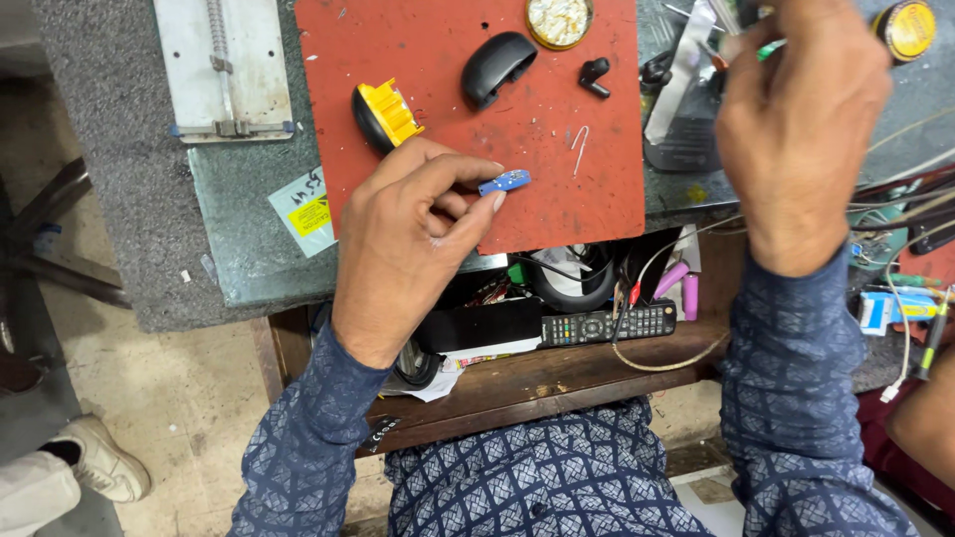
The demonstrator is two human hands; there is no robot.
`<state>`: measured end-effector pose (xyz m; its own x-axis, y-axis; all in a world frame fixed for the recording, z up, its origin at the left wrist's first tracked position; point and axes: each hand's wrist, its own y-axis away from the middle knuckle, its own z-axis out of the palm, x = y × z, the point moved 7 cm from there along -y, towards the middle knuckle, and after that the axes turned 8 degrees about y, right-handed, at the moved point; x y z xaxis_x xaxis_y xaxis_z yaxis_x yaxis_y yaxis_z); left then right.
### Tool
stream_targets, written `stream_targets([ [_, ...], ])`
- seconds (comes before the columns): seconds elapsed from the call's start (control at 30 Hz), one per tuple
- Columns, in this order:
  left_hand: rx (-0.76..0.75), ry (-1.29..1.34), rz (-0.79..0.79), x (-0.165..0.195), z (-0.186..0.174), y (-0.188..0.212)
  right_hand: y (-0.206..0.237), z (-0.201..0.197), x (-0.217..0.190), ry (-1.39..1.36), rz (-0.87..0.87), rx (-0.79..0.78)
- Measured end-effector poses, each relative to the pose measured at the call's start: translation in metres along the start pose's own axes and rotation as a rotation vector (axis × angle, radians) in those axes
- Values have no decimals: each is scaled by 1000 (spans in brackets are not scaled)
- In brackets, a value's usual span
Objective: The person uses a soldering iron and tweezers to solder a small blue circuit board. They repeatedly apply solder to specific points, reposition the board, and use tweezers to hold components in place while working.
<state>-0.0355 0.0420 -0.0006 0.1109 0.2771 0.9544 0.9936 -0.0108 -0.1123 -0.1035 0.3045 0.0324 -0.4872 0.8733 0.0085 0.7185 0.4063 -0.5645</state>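
My left hand pinches a small blue circuit piece between thumb and forefinger, just above the red mat. My right hand is raised at the upper right, fingers closed around a thin green-tipped tool whose far end is hidden by the fingers. On the mat lie a black shell with a yellow insert, a black curved cover, a small black earbud-like part and a bent wire.
A round tin of pale bits sits at the mat's top edge and a yellow-lidded tin at top right. An open drawer holds a remote and cables. A metal plate lies at left. Someone's shoe is on the floor.
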Motion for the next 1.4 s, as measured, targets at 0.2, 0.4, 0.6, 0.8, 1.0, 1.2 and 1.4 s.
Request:
stream_targets([
  [0.2, 4, 7, -8, 1, 2, 1, 14, -7, 9, -559, 419, -86],
  [0.4, 22, -57, 7, 4, 3, 1, 39, -4, -58, -1089, 550, 28],
  [0.6, 8, -61, -10, 3, 4, 2, 49, 11, -89, -1004, 350, -57],
  [0.8, 16, -48, 11, 6, 2, 3, 61, 14, -87, -1063, 472, -10],
  [1.0, 26, -66, -4, 3, 4, 2, 64, 14, -92, -1031, 521, -4],
  [1.2, 28, -63, 25, 4, 4, 3, 59, 11, -94, -923, 478, -23],
  [1.4, 31, -69, 22, 4, 4, 3, 58, 12, -95, -922, 485, -25],
])
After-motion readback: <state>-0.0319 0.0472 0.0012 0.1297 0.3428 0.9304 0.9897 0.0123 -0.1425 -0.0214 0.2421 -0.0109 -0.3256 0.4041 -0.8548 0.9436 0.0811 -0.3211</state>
